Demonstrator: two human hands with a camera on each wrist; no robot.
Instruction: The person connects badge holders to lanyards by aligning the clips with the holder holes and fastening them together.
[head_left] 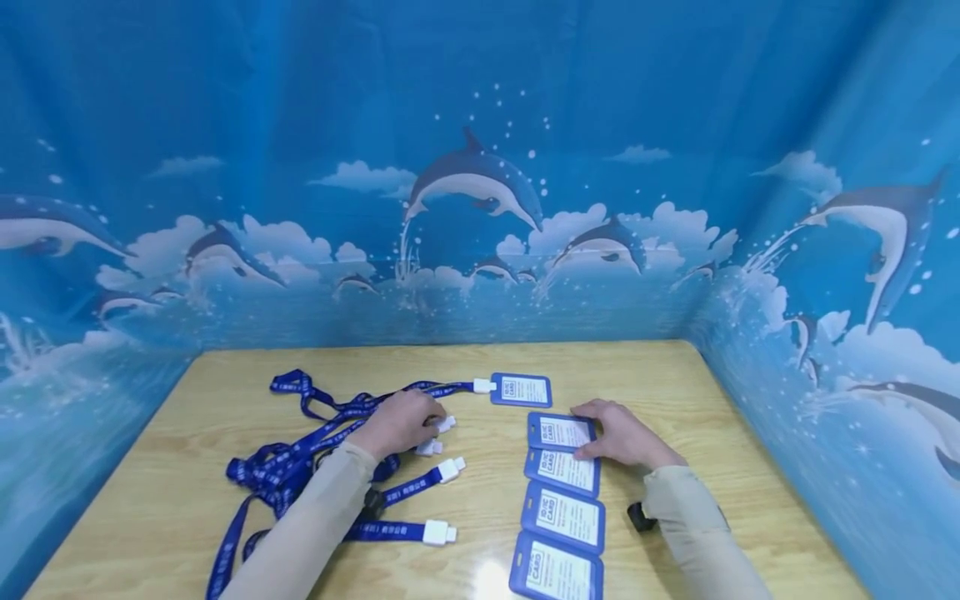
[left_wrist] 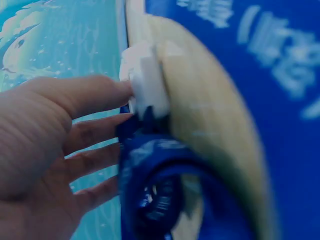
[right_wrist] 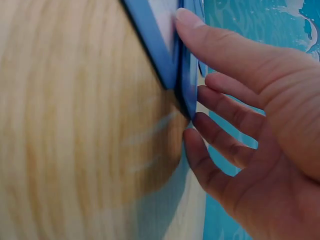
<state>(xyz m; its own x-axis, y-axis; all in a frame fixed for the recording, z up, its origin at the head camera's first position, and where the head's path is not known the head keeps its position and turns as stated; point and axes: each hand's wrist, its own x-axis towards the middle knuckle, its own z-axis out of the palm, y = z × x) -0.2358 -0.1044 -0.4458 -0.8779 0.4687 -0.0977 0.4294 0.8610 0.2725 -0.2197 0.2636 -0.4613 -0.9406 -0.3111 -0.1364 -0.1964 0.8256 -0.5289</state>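
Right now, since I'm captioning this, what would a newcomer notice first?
Probably the blue dolphin backdrop behind the table. Next, blue lanyards lie tangled on the table's left, and four card holders form a column right of them, the right hand at its far end.

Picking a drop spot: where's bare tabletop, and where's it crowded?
Free: table between right sleeve and curtain; strip between white connectors and lower card holders. Crowded: around left hand, beside tangled lanyards; right hand at the holders' far end.
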